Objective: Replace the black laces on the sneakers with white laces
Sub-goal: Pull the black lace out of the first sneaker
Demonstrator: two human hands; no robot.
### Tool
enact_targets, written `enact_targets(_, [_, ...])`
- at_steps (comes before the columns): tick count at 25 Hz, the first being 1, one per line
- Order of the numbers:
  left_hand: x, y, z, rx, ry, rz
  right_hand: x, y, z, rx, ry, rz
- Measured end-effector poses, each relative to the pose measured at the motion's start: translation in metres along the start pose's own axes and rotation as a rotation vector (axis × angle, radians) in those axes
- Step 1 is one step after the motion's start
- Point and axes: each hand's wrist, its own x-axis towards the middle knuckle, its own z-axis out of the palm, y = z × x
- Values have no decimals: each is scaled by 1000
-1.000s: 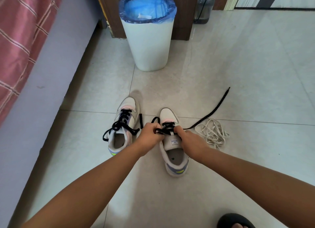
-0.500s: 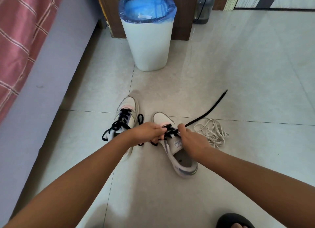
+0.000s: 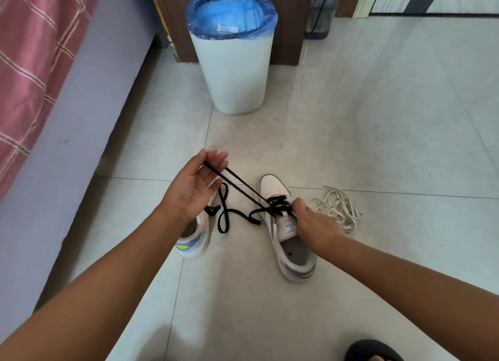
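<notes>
A person seated over a glossy cream tiled floor (image 3: 351, 117) is partway through unlacing the nearer white low-top sneaker with lilac side panels (image 3: 290, 241), which lies heel toward the camera. The right hand (image 3: 316, 223) steadies that sneaker at its padded tongue, fingers curled onto the eyelet area, though whether they pinch lace or only fabric cannot be told. Left of that sneaker the raised left hand (image 3: 195, 183) pinches the flat black woven lace (image 3: 237, 183) between thumb and fingertips, drawing a doubled strand taut up from the eyelets; the slack tail loops limply on the tiles between the shoes. Several crossings remain threaded, so the job appears early: the next move likely calls for working the lace free row by row while the sneaker is held down. Just left of it, mostly hidden behind the left hand, sits the matching second sneaker with a neon-yellow heel accent (image 3: 193, 239). Just right of the held sneaker lies a loose tangle of flat cream-white laces (image 3: 334, 209), untouched. Beyond the sneaker stands a smooth white plastic bin lined with a crinkled blue bag (image 3: 233, 71), and to the far left a pink checked bedspread (image 3: 32, 63).
</notes>
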Motion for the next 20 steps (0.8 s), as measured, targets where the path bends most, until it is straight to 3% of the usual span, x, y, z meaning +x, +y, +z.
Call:
enact_targets(2, [2, -1, -1, 214, 38, 75, 1, 1, 1, 22, 11, 16])
enact_targets(6, [13, -1, -18, 1322, 217, 312, 3, 2, 4, 56, 11, 28])
enact_targets(9, [23, -7, -42, 1999, 141, 683, 3, 2, 4, 87, 10, 37])
enact_targets(11, [24, -10, -48, 2325, 124, 812, 3, 1, 3, 96, 5, 47])
enact_targets(13, [24, -12, -48, 2444, 148, 721, 3, -1, 2, 104, 1, 46])
enact_targets(16, [25, -12, -36, 2419, 279, 548, 3, -1, 2, 132, -1, 39])
enact_targets(20, [27, -2, -28, 2219, 372, 297, 0, 2, 0, 148, -17, 39])
